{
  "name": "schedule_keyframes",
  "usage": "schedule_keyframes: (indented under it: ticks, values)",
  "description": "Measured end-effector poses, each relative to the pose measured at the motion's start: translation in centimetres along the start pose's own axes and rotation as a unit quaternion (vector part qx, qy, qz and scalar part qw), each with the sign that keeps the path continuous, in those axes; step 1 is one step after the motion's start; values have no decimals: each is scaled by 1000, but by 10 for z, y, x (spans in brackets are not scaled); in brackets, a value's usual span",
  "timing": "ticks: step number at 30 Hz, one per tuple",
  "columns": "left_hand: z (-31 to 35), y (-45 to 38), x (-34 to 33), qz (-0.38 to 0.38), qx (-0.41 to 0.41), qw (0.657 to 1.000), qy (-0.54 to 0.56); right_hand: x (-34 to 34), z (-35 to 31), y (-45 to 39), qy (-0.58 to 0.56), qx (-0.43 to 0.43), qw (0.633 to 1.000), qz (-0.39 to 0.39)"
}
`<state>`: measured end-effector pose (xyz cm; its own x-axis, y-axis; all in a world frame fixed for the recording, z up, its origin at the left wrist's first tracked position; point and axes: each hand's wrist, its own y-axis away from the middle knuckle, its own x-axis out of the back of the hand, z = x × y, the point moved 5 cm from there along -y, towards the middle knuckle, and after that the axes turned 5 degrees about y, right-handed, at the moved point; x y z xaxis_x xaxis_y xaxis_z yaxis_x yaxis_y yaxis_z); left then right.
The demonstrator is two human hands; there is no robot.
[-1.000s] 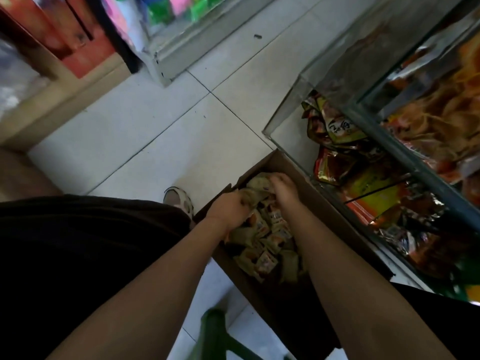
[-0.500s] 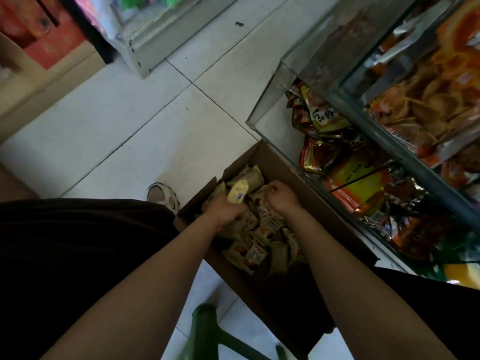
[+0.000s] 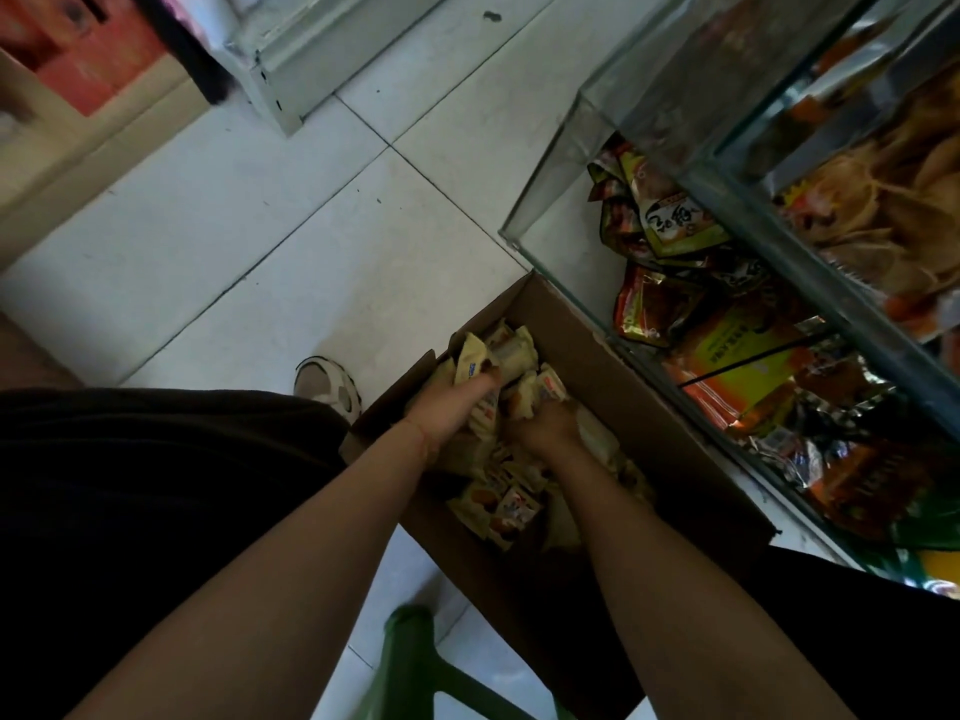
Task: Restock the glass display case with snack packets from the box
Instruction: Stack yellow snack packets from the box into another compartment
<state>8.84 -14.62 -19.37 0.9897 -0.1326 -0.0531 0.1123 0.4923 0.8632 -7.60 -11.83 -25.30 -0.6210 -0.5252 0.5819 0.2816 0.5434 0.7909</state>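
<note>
1. Gathering packets, both bare forearms reach from the bottom of the head view toward 12 o'clock, into a cardboard box (image 3: 613, 366) on the floor tiles.
2. Nearest, at 6 o'clock, a green stool (image 3: 415, 662) stands just under the arms, beside the box's near end.
3. At the centre, the left hand (image 3: 449, 413) has its fingers curled round a bunch of pale yellow snack packets (image 3: 493, 356). Compared with a second ago, this bunch is larger and fans out above the fingers toward 12 o'clock.
4. Just beside it, at 3 o'clock of the left hand, the right hand (image 3: 545, 426) is pressed down among the loose packets. A second ago it lay further up the box. Its fingers are buried, so whether they clamp anything cannot be told.
5. More loose packets (image 3: 506, 504) lie in the box between the forearms.
6. A shoe (image 3: 330, 384) rests on the tile at 9 o'clock of the box.
7. Farther out, at 2 o'clock, the glass display case (image 3: 566, 148) stands just beside the box, with red and orange bags (image 3: 675, 226) inside.
8. Judgement: the handful is growing, so lifting it across to the case looks close; no packet has left the box yet.
</note>
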Motion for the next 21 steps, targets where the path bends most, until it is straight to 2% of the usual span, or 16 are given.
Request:
schedule_keyframes:
  ticks: [2, 4, 8, 12, 15, 17, 21]
  values:
    - [6, 13, -4, -5, 5, 999, 43, 16, -7, 19, -133, 23, 990, -29]
    - [11, 21, -7, -16, -2, 998, 61, 36, -16, 40, -211, 44, 974, -65]
    - [42, 70, -15, -48, -36, 995, 84, 92, -28, 101, -214, 108, 967, -87]
    - [105, 154, -17, -66, -153, 974, 151, 156, -47, 179, -203, 178, 961, -59]
    - [146, 229, -15, -98, -236, 948, 189, 209, -65, 257, -154, 255, 955, 1]
    - [167, 278, -16, -122, -275, 931, 204, 246, -75, 310, -141, 294, 942, 84]
    - [201, 361, -23, -167, -346, 893, 235, 305, -85, 396, -277, 351, 867, 220]
